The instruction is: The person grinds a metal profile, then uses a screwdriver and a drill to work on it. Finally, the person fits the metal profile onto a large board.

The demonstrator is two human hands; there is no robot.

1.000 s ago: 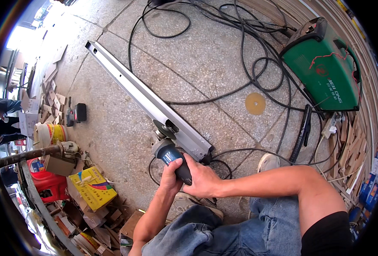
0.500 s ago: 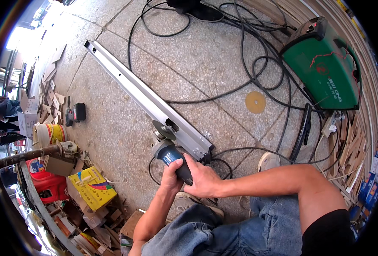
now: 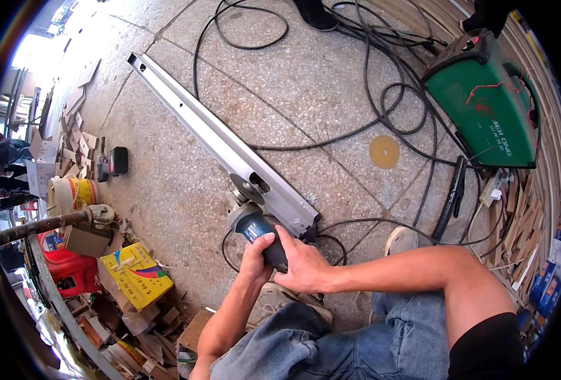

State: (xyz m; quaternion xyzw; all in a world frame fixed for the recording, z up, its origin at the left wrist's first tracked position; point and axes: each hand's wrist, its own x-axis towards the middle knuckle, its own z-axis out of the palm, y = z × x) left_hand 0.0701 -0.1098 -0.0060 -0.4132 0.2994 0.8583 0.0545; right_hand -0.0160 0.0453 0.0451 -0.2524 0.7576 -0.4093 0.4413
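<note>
Both your left hand [image 3: 255,263] and your right hand [image 3: 307,266] have their fingers wrapped around the blue-and-black cylindrical angle grinder [image 3: 253,226]. Its round grey disc [image 3: 245,186] sits beside the dark slot [image 3: 259,182] in the long silver metal channel [image 3: 217,141], contact unclear; the channel lies slantwise on the speckled grey stone floor [image 3: 160,183].

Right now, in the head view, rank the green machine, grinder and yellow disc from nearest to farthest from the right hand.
1. Grinder: gripped by the right hand.
2. Yellow disc: on the floor, ahead-right.
3. Green machine: beyond it, farther right.
</note>
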